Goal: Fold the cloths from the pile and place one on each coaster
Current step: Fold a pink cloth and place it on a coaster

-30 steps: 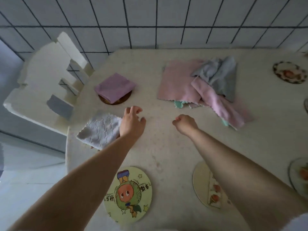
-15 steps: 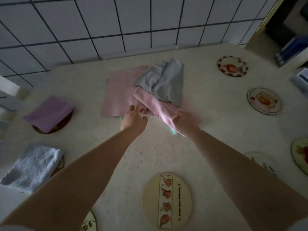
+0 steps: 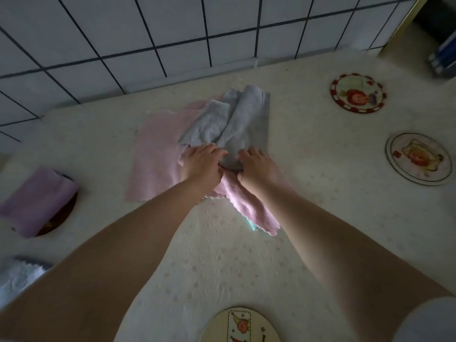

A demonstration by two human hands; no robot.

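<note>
Two bare hands meet at the near edge of a crumpled grey terry cloth [image 3: 237,124] that tops the pile on a cream, star-patterned table [image 3: 320,206]. The left hand [image 3: 201,164] and the right hand [image 3: 256,166] lie side by side, fingers curled onto the grey fabric; whether they pinch it or merely press on it cannot be told from this angle. Under the grey cloth a flat pale pink square cloth [image 3: 155,159] spreads to the left, and a rumpled pink cloth with a scalloped hem [image 3: 251,213] trails toward the camera, a sliver of teal fabric [image 3: 252,224] showing beneath it. At far left a folded mauve cloth [image 3: 37,196] sits on a dark brown round coaster [image 3: 61,218], and a white textured cloth [image 3: 17,280] shows at the frame edge. Bare round picture coasters lie at upper right [image 3: 358,96], at right [image 3: 419,159] and at the bottom [image 3: 239,327]. White wall tiles [image 3: 148,25] back the table
</note>
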